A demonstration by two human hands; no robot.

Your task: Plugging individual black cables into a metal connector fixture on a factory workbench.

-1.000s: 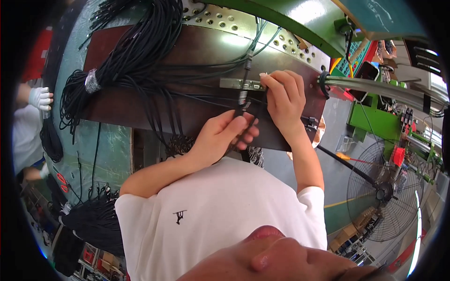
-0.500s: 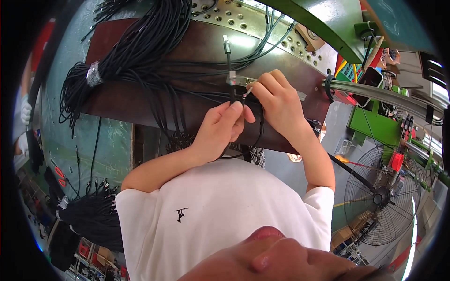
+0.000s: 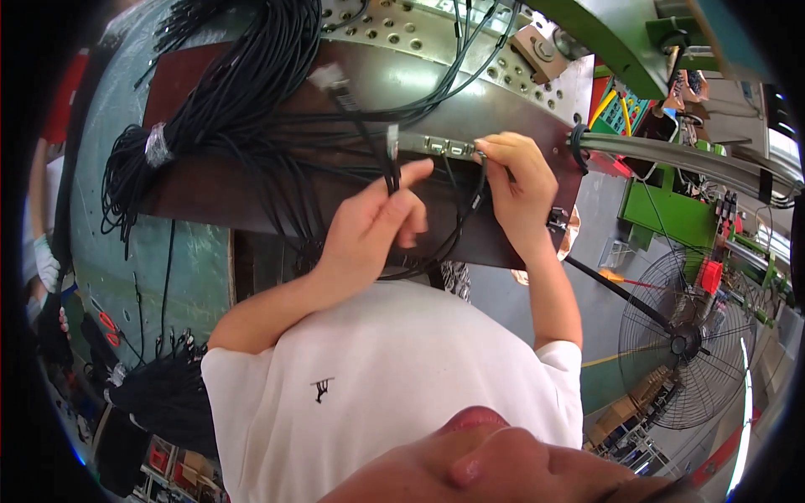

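My left hand [image 3: 373, 230] holds two black cables [image 3: 389, 174] between thumb and palm, its index finger pointing out to the right. One cable ends in a silver connector [image 3: 392, 144] standing up above the hand; the other's connector [image 3: 329, 80] is smeared by motion farther up. My right hand [image 3: 521, 180] pinches a small cable end at the right end of a narrow metal strip fixture [image 3: 444, 147] with several slots. Its fingertips partly hide that cable end. A thin black cable [image 3: 478, 197] hangs from there and loops back toward my left hand.
A thick bundle of black cables [image 3: 243, 84], tied with clear wrap [image 3: 158, 146], lies across the dark brown board [image 3: 210, 197]. Behind is a perforated metal plate [image 3: 394, 33]. A metal rail [image 3: 671, 147] and a fan [image 3: 683, 339] stand right. A gloved hand of another person [image 3: 46, 264] shows far left.
My right hand has moved right along the strip fixture, away from my left hand. My left hand has shifted left with the cables, whose connectors now spread apart, and its index finger has stretched out.
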